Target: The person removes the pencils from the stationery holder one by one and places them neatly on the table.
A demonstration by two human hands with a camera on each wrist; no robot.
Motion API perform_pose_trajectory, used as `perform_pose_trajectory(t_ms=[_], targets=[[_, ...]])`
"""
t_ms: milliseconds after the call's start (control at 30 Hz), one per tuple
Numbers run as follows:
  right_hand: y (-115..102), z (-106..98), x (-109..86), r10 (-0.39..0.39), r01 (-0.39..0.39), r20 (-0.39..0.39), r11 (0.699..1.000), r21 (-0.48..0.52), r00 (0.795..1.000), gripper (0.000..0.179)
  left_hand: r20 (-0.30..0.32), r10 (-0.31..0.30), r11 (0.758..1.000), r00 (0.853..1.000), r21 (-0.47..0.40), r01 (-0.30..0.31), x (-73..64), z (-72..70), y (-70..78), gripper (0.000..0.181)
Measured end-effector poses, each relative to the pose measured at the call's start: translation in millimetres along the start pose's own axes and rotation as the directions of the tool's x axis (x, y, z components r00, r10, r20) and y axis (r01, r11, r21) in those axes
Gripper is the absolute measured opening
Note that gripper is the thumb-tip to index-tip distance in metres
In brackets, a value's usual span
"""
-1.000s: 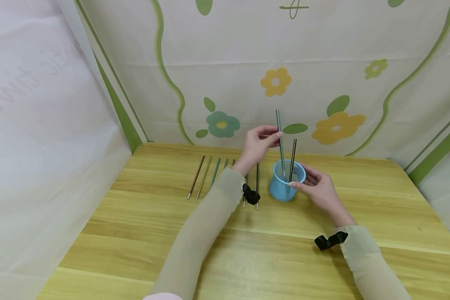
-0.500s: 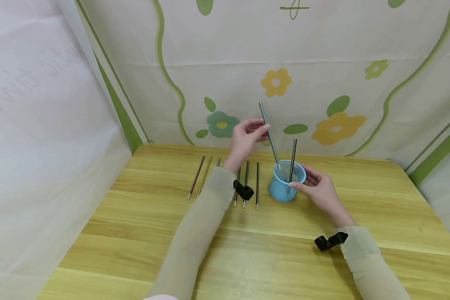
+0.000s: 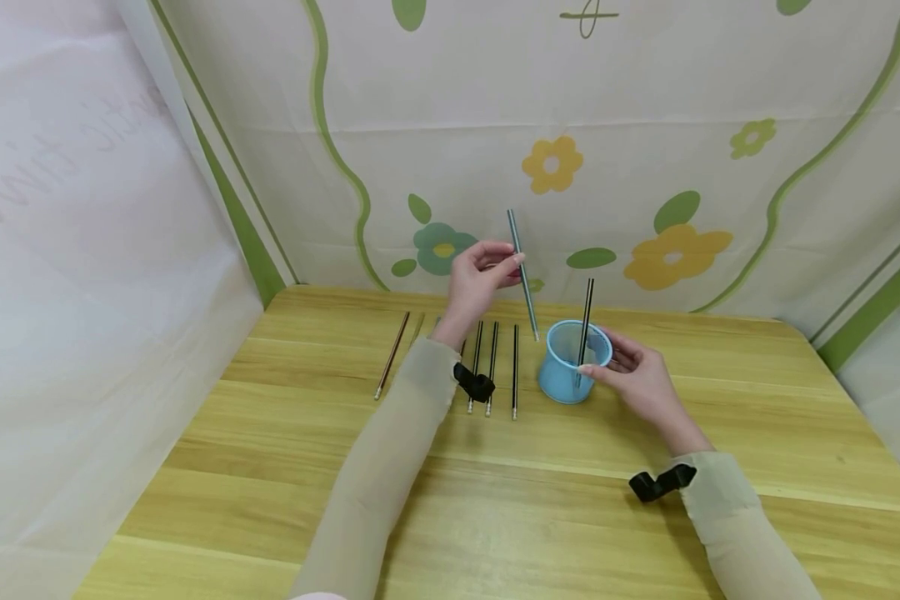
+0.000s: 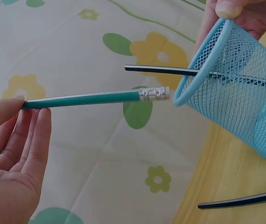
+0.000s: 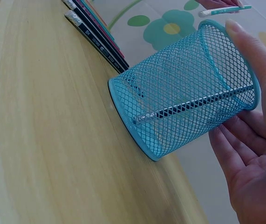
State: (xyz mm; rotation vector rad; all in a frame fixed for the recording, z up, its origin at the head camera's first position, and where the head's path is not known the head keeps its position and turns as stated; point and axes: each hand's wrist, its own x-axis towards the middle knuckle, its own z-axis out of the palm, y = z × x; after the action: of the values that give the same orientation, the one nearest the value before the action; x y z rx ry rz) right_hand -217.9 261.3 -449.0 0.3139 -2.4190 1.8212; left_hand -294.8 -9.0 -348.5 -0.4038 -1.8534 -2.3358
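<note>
My left hand (image 3: 474,283) pinches a teal pencil (image 4: 91,99) between thumb and fingers. The pencil leans slightly, its metal ferrule and white eraser pointing down, just left of the rim of a light blue mesh pencil cup (image 3: 558,387). Upright on the table, the cup is held at its right side by my right hand (image 3: 647,385), thumb at the near rim and fingers behind. Inside stands a black pencil (image 3: 588,304), eraser end at the bottom as the right wrist view shows through the mesh.
On the wooden table (image 3: 495,517), several pencils lie in a row left of the cup, including a black pencil (image 3: 515,371) and a reddish-brown pencil (image 3: 392,356). My left forearm covers part of the row. A flower-printed cloth (image 3: 435,150) rises behind the table.
The teal pencil, inside the cup a second ago, has come out over the rim and moved left with my left hand. My right hand and the cup have stayed put.
</note>
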Motion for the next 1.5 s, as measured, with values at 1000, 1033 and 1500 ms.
perform_pose_trajectory(t_ms=[1000,1033,1500], targets=[[-1.3,-0.2,-0.7,0.005,-0.005,0.003,1.0,0.009,1.0,0.074,-0.019,0.029,0.967,0.999,0.255,-0.023,-11.0,-99.0,13.5,0.024],[-1.4,-0.2,-0.8,0.004,-0.004,0.003,1.0,0.008,1.0,0.073,-0.021,0.031,0.964,0.999,0.266,-0.024,-11.5,-103.2,13.8,0.024],[-1.3,-0.6,-0.7,-0.01,0.01,0.001,1.0,0.002,1.0,0.072,-0.071,-0.082,0.915,0.994,0.39,0.103,-18.4,-156.9,16.5,0.025]])
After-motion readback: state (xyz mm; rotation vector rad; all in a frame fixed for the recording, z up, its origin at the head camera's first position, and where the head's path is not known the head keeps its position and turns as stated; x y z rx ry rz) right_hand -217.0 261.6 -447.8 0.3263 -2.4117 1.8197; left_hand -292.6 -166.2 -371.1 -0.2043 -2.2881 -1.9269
